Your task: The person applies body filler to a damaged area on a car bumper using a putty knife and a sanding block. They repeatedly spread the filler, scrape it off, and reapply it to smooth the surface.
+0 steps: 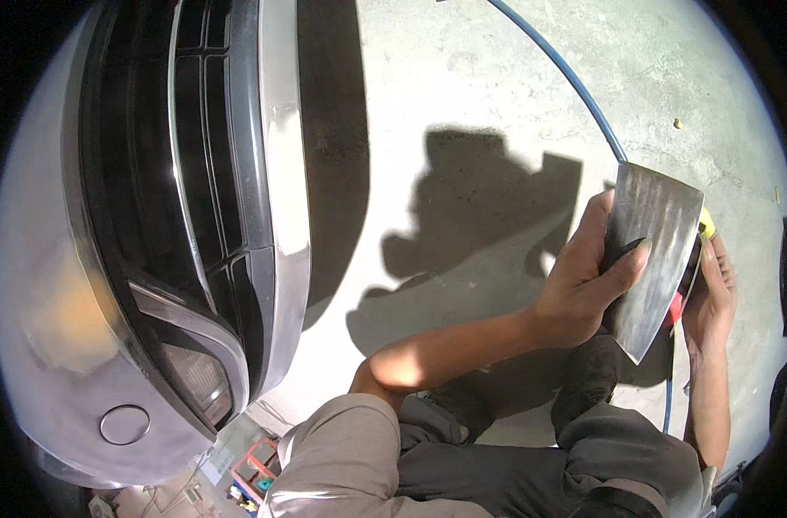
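My left hand (pixel 587 272) grips a flat grey metal plate (pixel 657 246), wider at the top and narrowing downward, its face streaked with wear. The thumb lies across the plate's front and the fingers go behind it. Just right of the plate, my right hand (pixel 713 298) is closed, with a thin strip seen nearly edge-on at its fingers; its kind I cannot make out. A small yellow piece (pixel 707 224) shows above the right fingertips. Something red (pixel 675 308) peeks out between plate and right hand, mostly hidden by the plate.
A car's front bumper (pixel 281 198) with a black grille (pixel 208 129) stands at the left; a yellowish patch (pixel 78 315) marks its grey surface. A blue hose (pixel 575 78) curves over the concrete floor (pixel 497 95) behind the plate. A red frame (pixel 255 466) stands at the lower left.
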Tool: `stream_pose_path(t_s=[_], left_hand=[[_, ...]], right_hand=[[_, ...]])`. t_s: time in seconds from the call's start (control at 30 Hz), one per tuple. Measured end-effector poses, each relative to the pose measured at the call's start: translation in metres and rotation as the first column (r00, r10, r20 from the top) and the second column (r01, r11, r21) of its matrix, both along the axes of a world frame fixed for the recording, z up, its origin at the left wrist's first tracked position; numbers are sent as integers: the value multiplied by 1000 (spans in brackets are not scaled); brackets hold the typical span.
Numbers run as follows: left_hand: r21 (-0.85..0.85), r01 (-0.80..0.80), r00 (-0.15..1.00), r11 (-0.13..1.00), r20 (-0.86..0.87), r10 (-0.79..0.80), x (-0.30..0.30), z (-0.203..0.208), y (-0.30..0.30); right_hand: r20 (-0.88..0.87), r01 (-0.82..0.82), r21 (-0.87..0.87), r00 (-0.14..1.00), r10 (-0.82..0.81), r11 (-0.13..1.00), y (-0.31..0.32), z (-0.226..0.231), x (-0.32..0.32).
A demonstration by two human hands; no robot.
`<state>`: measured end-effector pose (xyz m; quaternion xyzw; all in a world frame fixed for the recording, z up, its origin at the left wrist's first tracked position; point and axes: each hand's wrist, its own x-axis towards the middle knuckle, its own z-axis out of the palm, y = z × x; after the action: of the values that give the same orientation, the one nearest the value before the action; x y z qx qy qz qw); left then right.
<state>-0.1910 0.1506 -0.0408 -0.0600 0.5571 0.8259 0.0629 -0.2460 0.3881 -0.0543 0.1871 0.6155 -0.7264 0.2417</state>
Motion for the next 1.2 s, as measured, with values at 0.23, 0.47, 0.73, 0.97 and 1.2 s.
stream_pose_path(t_s=[0.23,0.47,0.73,0.97,1.2], left_hand=[[-206,34,997,978,72,-19,7,-9,13],[-341,79,989,937,-94,-118,12,-19,47],[-526,172,945,833,-152,-291,9,-8,72],[-511,186,951,839,-120,-284,-4,-12,74],[-534,143,964,833,-117,-240,3,-16,90]], right_hand=[[172,34,-176,985,-3,984,-14,11,2],[158,-9,-131,987,30,991,5,-1,6],[158,57,-167,987,-30,984,38,-15,15],[155,99,-196,985,-69,976,60,-35,10],[184,95,31,978,-99,995,86,-42,9]])
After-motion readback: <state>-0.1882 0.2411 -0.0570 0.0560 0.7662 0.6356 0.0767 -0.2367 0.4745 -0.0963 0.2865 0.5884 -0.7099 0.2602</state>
